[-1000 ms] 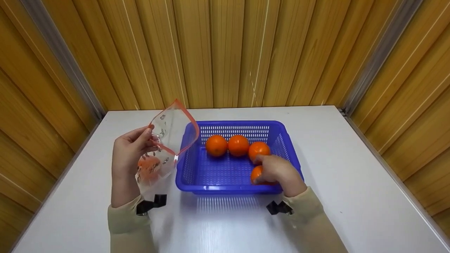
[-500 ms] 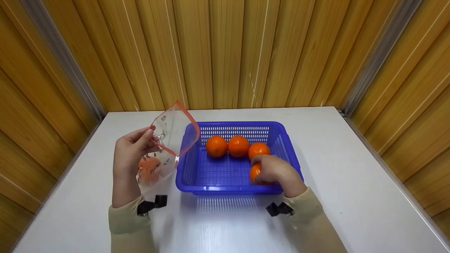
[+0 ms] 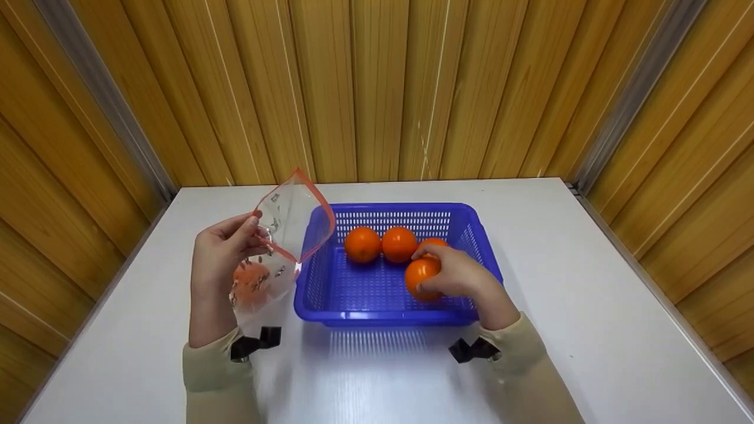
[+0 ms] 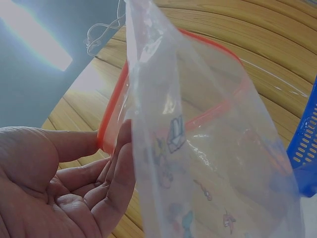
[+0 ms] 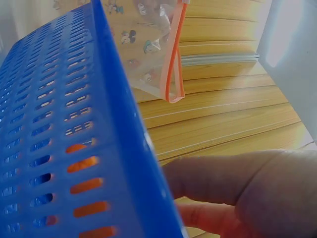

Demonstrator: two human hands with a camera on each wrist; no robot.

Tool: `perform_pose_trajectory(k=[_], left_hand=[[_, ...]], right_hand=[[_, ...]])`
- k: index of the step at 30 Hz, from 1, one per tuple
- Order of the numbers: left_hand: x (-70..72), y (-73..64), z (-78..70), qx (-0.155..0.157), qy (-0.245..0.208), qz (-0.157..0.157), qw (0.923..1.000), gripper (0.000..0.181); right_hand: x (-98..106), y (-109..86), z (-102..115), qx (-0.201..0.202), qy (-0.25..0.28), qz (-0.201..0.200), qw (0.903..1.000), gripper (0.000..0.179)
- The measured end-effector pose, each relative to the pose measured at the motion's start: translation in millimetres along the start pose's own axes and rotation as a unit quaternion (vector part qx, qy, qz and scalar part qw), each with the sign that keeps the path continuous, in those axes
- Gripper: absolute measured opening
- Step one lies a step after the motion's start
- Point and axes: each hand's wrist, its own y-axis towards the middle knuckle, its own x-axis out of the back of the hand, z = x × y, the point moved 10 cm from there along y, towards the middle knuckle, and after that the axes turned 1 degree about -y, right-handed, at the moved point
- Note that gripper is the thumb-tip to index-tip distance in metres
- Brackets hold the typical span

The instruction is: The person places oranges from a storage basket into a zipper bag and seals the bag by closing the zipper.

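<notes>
My left hand (image 3: 221, 253) pinches the red-edged mouth of a clear zip bag (image 3: 294, 221) between thumb and fingers. The bag gapes wide beside the basket, small printed figures on its side. One orange (image 3: 250, 281) lies in its bottom. In the left wrist view the bag (image 4: 208, 148) hangs past the fingertips. Over the right part of the blue basket (image 3: 383, 318), my right hand (image 3: 462, 274) grips an orange (image 3: 421, 277) with curled fingers and thumb. Behind it another orange (image 3: 435, 242) is partly covered by the hand. The right wrist view has the basket wall hiding most of the held orange.
Two more oranges (image 3: 363, 244) sit side by side at the back of the basket. The basket stands on a white table (image 3: 589, 294). Wood-patterned panels (image 3: 377, 88) rise behind and at both sides.
The right hand has closed round the front orange and raised it slightly up and to the left, now overlapping the orange behind. The left hand and bag have hardly moved.
</notes>
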Motion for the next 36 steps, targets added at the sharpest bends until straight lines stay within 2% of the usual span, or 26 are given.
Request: perform_pose_trajectory(k=[11,18,23,30,36], left_hand=[[-0.9,-1.3,-0.6,-0.007,-0.005,0.004,1.0,0.045],[-1.0,-1.9,-0.8,-0.006,-0.011,0.004,0.9999,0.045],[-1.8,-2.8,-0.1,-0.002,-0.01,0.005,0.9999,0.045],[-3.8,-2.5,-2.0,-0.014,-0.007,0.006,0.9999,0.044],[-4.7,-2.1,-3.0,-0.019,-0.004,0.005,0.9998,0.043]], right_hand=[[8.1,2.8,7.7,0.02,0.111,-0.031,0.9931,0.048],[13.4,2.9,24.0,0.047,0.179,-0.069,0.9802,0.05],[20.6,1.6,46.9,0.072,0.224,-0.093,0.9673,0.053],[32.1,5.2,90.6,0.118,0.266,-0.103,0.9511,0.056],[32.4,14.5,126.9,0.145,0.259,-0.11,0.9488,0.056]])
